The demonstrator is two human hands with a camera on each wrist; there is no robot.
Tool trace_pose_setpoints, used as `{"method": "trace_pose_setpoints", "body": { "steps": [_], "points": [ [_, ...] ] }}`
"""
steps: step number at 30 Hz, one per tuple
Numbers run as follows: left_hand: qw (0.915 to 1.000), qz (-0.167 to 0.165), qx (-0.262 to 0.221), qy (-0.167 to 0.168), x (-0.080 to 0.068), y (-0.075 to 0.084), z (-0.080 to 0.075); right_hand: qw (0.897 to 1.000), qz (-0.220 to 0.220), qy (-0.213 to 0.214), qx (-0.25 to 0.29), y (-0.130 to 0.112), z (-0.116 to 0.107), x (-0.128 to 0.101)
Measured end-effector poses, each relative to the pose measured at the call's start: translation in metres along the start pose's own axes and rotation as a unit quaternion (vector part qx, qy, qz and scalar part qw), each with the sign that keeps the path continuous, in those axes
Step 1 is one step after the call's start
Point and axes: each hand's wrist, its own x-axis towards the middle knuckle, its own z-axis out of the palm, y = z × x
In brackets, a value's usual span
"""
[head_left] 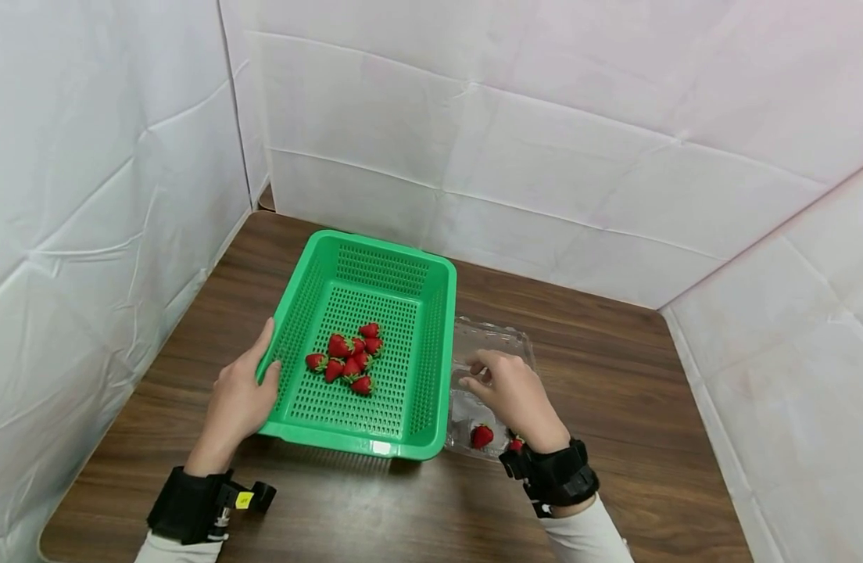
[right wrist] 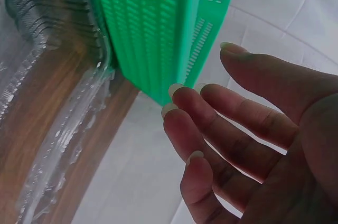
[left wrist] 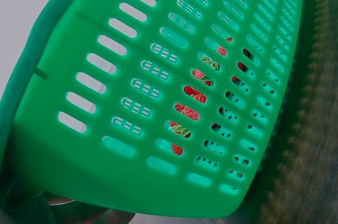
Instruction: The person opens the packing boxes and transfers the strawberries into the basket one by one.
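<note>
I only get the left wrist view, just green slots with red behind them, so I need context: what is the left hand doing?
Observer: The left hand grips the left rim of a green basket, thumb hooked over the edge.
Operator: And that red behind the slots?
Observer: A cluster of strawberries lying on the basket floor.
Operator: Where is the right hand?
Observer: The right hand hovers, fingers loosely curled and holding nothing, over a clear plastic clamshell to the right of the basket.
Operator: Anything left in that clamshell?
Observer: One strawberry shows at its near end, and a bit of red beside the wrist may be another.
</note>
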Motion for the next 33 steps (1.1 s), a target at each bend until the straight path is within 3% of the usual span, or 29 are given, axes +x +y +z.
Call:
{"method": "trace_pose_setpoints", "body": {
  "steps": [14,25,33],
  "points": [
    [1.0000,-0.004,-0.004,-0.005,-0.001,0.001,-0.002,0.999,0.010,-0.025,-0.031,0.024,0.003,-0.013],
    [0.9999,-0.006,-0.003,-0.008,0.000,0.000,-0.001,0.991,0.008,-0.106,-0.079,0.042,0.016,-0.019],
    [0.9999,-0.008,-0.005,-0.013,0.000,0.001,-0.001,0.986,0.005,-0.150,-0.077,0.050,0.029,-0.021]
  ]
}}
